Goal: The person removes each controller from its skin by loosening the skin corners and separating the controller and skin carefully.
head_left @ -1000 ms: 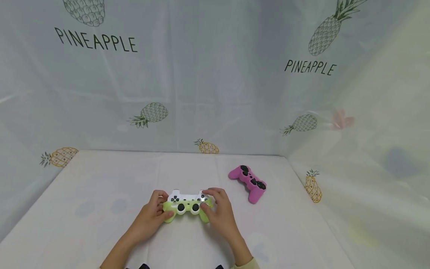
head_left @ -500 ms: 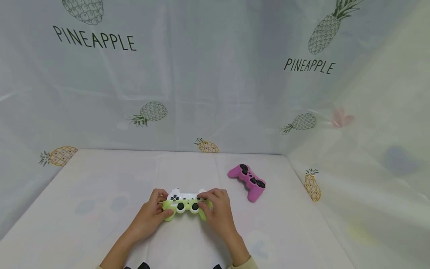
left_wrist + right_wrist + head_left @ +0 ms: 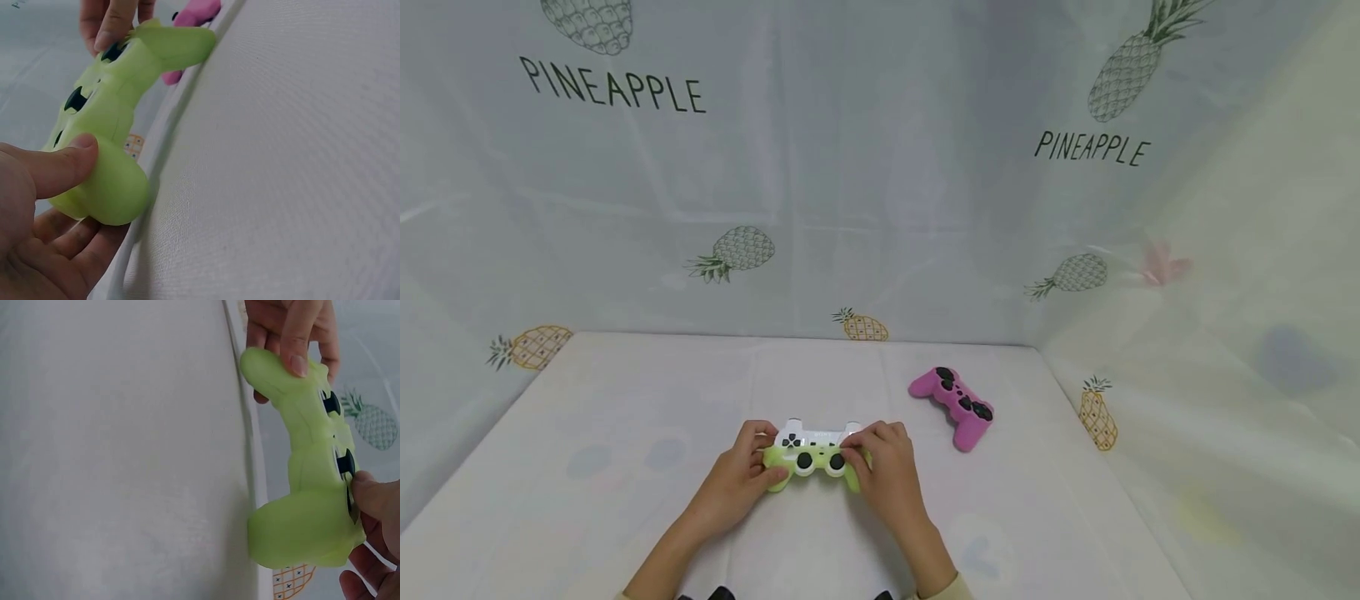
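Note:
A white game controller (image 3: 808, 437) sits partly inside a lime-green silicone cover (image 3: 783, 461). The cover wraps the grips and lower face, while the white upper face shows. My left hand (image 3: 730, 487) holds the controller's left grip, thumb on the front and fingers behind, as the left wrist view shows. At the right side, my right hand (image 3: 889, 475) pinches the cover's edge beside the right stick, with thumb and fingertips together. That hand hides the right-hand buttons in the head view. Both black sticks poke through the cover (image 3: 306, 531) in the right wrist view.
A second controller in a pink cover (image 3: 958, 408) lies tilted on the white-covered table (image 3: 655, 400), back and to the right. A pineapple-print curtain (image 3: 880, 167) rises behind the table and along its sides.
My right thumb and fingertips have shifted slightly left across the controller's face, drawing closer together near the right stick. My left hand keeps its hold; the pink-covered controller stays put.

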{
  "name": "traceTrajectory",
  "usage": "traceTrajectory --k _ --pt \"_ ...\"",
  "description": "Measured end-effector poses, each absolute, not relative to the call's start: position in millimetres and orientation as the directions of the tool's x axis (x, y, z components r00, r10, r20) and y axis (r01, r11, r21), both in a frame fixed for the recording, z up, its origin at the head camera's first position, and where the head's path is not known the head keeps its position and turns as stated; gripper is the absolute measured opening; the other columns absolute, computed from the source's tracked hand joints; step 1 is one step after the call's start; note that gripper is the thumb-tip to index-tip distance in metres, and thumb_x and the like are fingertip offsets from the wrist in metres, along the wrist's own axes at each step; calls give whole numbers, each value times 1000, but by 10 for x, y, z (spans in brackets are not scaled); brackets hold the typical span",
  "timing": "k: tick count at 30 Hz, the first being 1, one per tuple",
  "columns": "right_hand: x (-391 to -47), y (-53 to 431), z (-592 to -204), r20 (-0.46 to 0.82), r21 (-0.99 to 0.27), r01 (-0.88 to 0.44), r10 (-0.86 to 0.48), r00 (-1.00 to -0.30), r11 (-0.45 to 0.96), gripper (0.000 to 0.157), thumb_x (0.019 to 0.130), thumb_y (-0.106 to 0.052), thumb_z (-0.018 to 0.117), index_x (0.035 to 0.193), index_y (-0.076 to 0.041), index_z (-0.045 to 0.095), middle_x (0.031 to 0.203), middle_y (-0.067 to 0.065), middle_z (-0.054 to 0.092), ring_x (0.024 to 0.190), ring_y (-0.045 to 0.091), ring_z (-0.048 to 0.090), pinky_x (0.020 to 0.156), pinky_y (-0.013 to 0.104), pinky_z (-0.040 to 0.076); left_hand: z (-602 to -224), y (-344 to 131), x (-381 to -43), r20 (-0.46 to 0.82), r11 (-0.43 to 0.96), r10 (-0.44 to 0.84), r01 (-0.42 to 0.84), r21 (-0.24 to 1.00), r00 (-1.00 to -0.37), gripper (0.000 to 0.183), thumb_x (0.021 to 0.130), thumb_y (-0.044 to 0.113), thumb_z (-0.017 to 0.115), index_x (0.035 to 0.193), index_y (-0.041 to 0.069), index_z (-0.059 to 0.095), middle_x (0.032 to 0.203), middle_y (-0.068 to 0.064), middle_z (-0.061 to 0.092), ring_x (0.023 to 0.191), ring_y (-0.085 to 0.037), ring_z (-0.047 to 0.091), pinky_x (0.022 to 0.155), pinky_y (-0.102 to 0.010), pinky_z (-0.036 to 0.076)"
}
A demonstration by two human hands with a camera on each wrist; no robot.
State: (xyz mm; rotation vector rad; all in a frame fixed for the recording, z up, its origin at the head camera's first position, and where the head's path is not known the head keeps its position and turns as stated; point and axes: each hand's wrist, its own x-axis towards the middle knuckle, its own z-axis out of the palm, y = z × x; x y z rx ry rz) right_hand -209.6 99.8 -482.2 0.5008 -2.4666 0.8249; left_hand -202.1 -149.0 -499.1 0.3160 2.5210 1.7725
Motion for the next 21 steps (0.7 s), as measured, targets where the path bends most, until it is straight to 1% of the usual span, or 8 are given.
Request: traceTrajectory --k 5,10,15,21 --pt "-2080 974 -4835 566 -430 -488 -194 -801 759 10 90 -15 87 93 -17 77 89 -6 63 90 15 50 82 35 45 -4995 -1499 -2012 93 325 194 154 933 -977 57 95 4 79 140 14 45 135 -17 66 110 -16 71 87 -24 57" --pt "-2054 961 -4838 561 -469 -485 -174 -809 738 11 91 -10 85 91 -15 75 88 -5 62 91 15 47 83 34 44 -5002 -1490 -2009 100 354 195 165 920 -976 61 94 5 81 143 20 48 135 -15 67 106 -13 71 86 -24 57" --pt "-2061 953 -4830 569 -474 -490 -169 -804 732 13 91 -9 84 90 -14 72 88 -5 62 92 14 48 83 34 44 -5022 -1495 -2009 158 383 205 228 895 -966 69 93 6 82 149 26 47 133 -13 68 106 -12 72 91 -26 57" --pt "-2076 954 -4835 545 -512 -466 -146 -826 722 13 92 -8 83 89 -15 72 88 -6 62 94 14 48 84 34 44 -5041 -1497 -2027 202 401 215 275 874 -955 68 93 15 84 149 27 49 131 -12 69 107 -12 72 95 -29 57"
